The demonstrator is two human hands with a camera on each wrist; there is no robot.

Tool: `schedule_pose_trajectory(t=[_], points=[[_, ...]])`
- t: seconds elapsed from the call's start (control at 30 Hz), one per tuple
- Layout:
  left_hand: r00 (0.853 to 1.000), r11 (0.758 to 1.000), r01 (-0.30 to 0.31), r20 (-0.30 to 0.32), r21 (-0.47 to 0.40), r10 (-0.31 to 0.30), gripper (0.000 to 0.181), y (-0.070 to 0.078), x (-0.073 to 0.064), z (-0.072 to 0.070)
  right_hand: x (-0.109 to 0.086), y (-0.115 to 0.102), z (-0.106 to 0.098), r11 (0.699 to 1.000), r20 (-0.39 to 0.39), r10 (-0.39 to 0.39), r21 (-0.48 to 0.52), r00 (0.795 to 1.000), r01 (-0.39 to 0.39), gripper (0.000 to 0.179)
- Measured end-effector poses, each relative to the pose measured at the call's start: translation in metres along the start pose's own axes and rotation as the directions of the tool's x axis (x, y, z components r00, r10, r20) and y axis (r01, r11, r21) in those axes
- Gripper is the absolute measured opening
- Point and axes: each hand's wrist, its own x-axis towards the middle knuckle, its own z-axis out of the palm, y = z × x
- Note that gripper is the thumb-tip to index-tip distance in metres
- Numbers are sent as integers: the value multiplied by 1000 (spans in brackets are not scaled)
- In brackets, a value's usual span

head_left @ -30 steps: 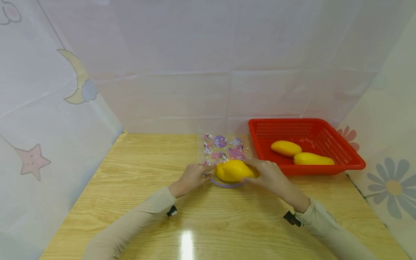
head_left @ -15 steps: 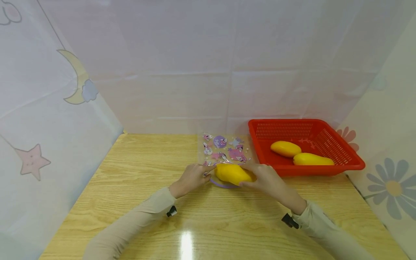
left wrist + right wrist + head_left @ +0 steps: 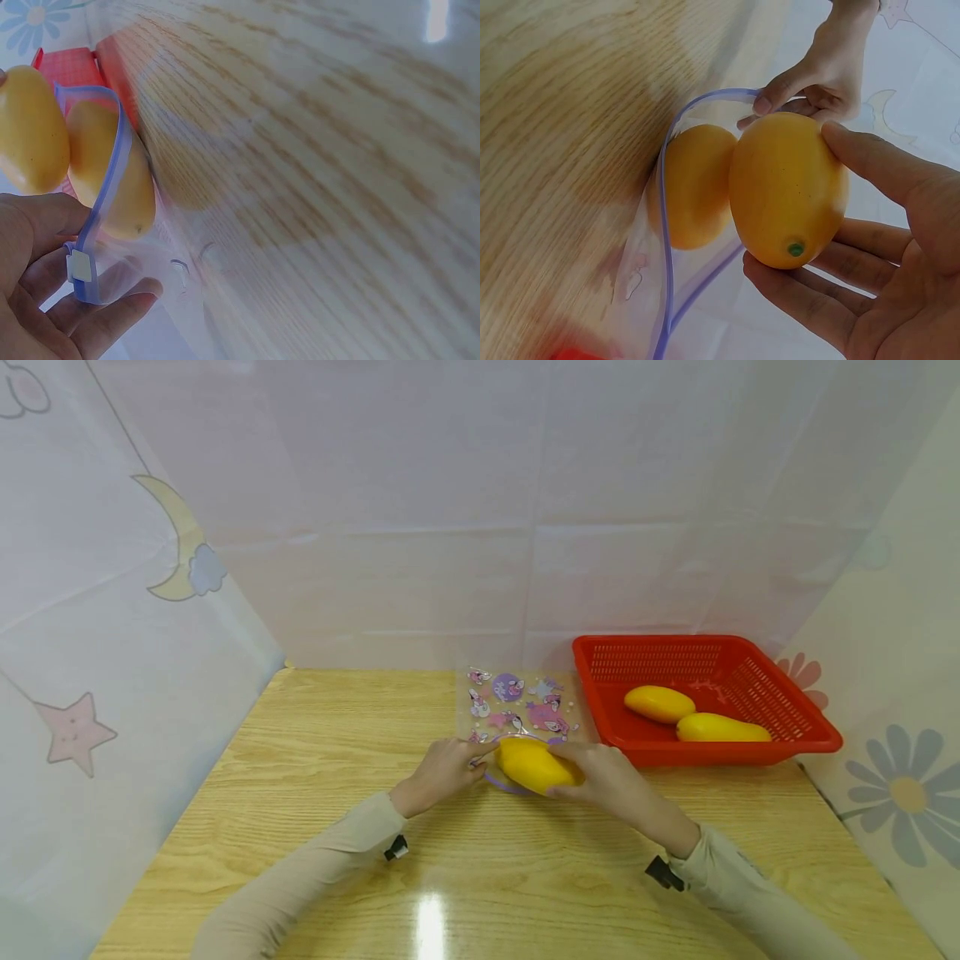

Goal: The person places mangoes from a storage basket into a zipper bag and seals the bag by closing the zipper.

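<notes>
- Bench [image 3: 540, 893]: flat support under everything; light wood grain, glossy, glare patch at near side.
- Basket [image 3: 712, 752]: red perforated plastic, sloped walls, parked just right of the bag.
- Bag [image 3: 517, 706]: thin clear film, pink/purple prints, laid on bench. Mouth gapes toward near side; should be held wide, film not dragged by the load.
- Right hand [image 3: 617, 778]: fingers spread round and clamped on the held mango. Grip best kept to the outer end, so the rim isn't snagged by knuckles.
- Left hand [image 3: 444, 770]: fingers pinched on the bag rim. Rim should be lifted slightly, tension steady.
- Held mango [image 3: 787, 187]: at the bag mouth, beside the bagged one; contact can't be told. Smooth, rounded; likely to roll if released early. Best fed in lengthwise, low.
- Bagged mango [image 3: 697, 180]: inside the film, same smooth oval form.
- Basket mangoes [image 3: 723, 727]: two, smooth, elongated.
- Rim [image 3: 667, 277]: purple zip strip, flexible.
- Slider [image 3: 79, 265]: small, white, hard-looking; should be kept clear.
</notes>
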Motion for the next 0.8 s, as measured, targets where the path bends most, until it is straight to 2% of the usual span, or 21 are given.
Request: schedule_pose_trajectory(t=[0.2, 0.6, 0.8], points=[[1000, 1000, 5, 5, -8, -5, 39, 1, 0, -1, 0, -3, 2, 1000, 2, -15, -16, 1000, 15, 62], [998, 1000, -26, -60, 0, 26, 38, 1, 0, 0, 0, -6, 7, 1000, 9, -22, -16, 1000, 22, 57], [999, 1000, -18, -44, -1, 18, 37, 1, -1, -1, 0, -7, 10, 999, -6, -23, -25, 1000, 22, 58]])
